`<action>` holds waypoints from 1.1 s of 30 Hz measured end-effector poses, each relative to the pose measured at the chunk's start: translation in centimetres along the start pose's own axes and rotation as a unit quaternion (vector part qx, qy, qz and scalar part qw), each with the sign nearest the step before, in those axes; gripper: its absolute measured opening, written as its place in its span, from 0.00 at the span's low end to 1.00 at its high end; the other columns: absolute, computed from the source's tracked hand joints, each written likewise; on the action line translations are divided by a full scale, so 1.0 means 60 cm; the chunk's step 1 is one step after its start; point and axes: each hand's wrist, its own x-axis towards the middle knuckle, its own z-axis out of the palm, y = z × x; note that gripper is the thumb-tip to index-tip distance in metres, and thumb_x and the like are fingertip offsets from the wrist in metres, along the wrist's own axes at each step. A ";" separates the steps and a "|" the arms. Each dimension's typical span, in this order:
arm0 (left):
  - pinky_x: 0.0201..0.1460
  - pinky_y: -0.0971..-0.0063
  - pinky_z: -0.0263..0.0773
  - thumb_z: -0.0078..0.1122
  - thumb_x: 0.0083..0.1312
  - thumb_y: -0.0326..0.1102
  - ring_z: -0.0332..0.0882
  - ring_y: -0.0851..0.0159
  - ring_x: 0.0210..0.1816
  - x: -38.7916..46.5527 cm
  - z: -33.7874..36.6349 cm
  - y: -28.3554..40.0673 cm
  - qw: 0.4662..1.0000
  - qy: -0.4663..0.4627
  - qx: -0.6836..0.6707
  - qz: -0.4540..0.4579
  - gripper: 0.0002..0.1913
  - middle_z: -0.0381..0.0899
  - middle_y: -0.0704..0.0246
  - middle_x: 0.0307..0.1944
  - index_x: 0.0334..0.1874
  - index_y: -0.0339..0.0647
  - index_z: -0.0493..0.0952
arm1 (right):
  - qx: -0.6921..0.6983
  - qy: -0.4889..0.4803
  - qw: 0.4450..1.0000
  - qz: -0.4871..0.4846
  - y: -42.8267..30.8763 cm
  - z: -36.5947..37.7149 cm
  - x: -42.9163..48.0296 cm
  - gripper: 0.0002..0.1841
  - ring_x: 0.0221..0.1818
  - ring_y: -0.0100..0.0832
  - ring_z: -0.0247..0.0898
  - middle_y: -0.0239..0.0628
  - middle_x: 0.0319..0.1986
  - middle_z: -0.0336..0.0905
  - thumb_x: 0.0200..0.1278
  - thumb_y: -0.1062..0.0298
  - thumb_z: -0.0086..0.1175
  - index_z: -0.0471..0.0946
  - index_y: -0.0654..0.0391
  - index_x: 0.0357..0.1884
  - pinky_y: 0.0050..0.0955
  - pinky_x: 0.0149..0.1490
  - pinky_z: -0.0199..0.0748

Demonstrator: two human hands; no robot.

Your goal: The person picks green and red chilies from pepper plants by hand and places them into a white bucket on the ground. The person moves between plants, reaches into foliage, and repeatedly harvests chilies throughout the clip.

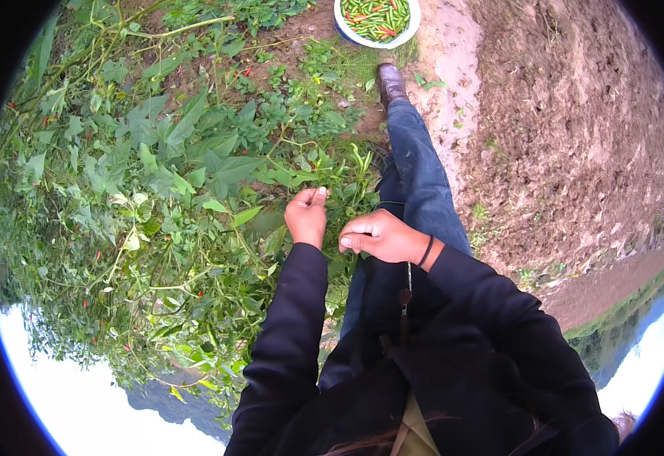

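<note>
My left hand (307,219) is at the edge of a leafy chili plant (337,176), thumb and fingertips drawn together. Whatever may be pinched there is too small to make out. Just to its right and lower, my right hand (387,236) hangs over my legs with the fingers curled toward the thumb, a dark band round the wrist. Its palm side is hidden, so I cannot see whether it holds anything. Pale green chilies (360,159) point upward on the plant just beyond my hands. A white-rimmed bowl (415,23) holds many green and some red chilies (374,20).
Dense plants with scattered red chilies (85,304) fill the left side. My jeans-clad leg (423,154) and brown shoe (391,82) extend forward, the shoe close to the bowl. A pale dirt path (451,74) and rough tilled soil (565,125) lie to the right.
</note>
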 end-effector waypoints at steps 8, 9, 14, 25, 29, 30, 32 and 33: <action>0.47 0.61 0.69 0.63 0.58 0.41 0.77 0.44 0.41 0.083 -0.011 -0.080 0.883 -0.088 0.459 0.043 0.24 0.80 0.49 0.35 0.48 0.24 0.74 | 0.195 0.094 0.952 0.215 0.095 -0.088 0.035 0.10 0.19 0.17 0.60 0.27 0.17 0.66 0.61 0.76 0.41 0.76 0.63 0.33 0.16 0.24 0.56; 0.46 0.62 0.70 0.63 0.58 0.41 0.78 0.45 0.40 0.088 -0.008 -0.087 0.893 -0.122 0.432 0.009 0.24 0.80 0.49 0.35 0.48 0.24 0.74 | 0.150 0.103 0.959 0.219 0.110 -0.091 0.045 0.10 0.19 0.17 0.59 0.27 0.17 0.66 0.60 0.76 0.41 0.77 0.63 0.33 0.17 0.24 0.56; 0.33 0.78 0.65 0.56 0.64 0.30 0.65 0.75 0.27 0.084 -0.018 -0.115 0.952 -0.208 0.225 -0.002 0.09 0.73 0.71 0.23 0.42 0.32 0.76 | -0.025 0.271 0.947 0.170 0.154 -0.075 0.097 0.10 0.24 0.25 0.67 0.31 0.21 0.74 0.63 0.71 0.46 0.79 0.62 0.38 0.25 0.32 0.67; 0.31 0.82 0.63 0.62 0.61 0.30 0.66 0.80 0.28 0.060 -0.005 -0.097 0.979 -0.194 0.042 -0.043 0.06 0.77 0.77 0.26 0.32 0.33 0.79 | -0.011 0.351 0.922 0.164 0.178 -0.014 0.106 0.19 0.28 0.35 0.77 0.41 0.24 0.78 0.58 0.54 0.60 0.73 0.62 0.35 0.31 0.35 0.73; 0.41 0.81 0.65 0.65 0.59 0.32 0.71 0.78 0.34 0.050 -0.007 -0.082 0.975 -0.203 -0.018 -0.089 0.08 0.80 0.75 0.34 0.38 0.38 0.81 | 0.083 0.358 0.912 0.184 0.194 0.011 0.092 0.19 0.27 0.25 0.73 0.37 0.25 0.78 0.61 0.54 0.58 0.74 0.63 0.35 0.26 0.35 0.72; 0.44 0.79 0.65 0.67 0.58 0.34 0.72 0.78 0.36 0.050 -0.009 -0.081 0.972 -0.185 0.030 -0.138 0.11 0.80 0.75 0.36 0.41 0.38 0.80 | 0.145 0.375 0.902 0.160 0.195 0.018 0.091 0.18 0.31 0.23 0.74 0.36 0.28 0.79 0.63 0.55 0.56 0.74 0.64 0.35 0.24 0.38 0.71; 0.44 0.79 0.65 0.69 0.57 0.34 0.72 0.77 0.36 0.050 -0.013 -0.085 0.971 -0.196 -0.011 -0.137 0.11 0.80 0.75 0.35 0.39 0.38 0.79 | 0.212 0.412 0.883 0.078 0.193 0.036 0.086 0.17 0.28 0.20 0.68 0.30 0.25 0.75 0.63 0.55 0.56 0.74 0.63 0.34 0.22 0.37 0.68; 0.45 0.79 0.65 0.69 0.56 0.34 0.71 0.76 0.36 0.050 -0.015 -0.089 0.972 -0.190 -0.033 -0.134 0.11 0.79 0.74 0.35 0.37 0.39 0.78 | 0.230 0.427 0.873 0.058 0.191 0.045 0.082 0.17 0.27 0.19 0.66 0.28 0.24 0.74 0.63 0.56 0.57 0.73 0.62 0.34 0.22 0.37 0.67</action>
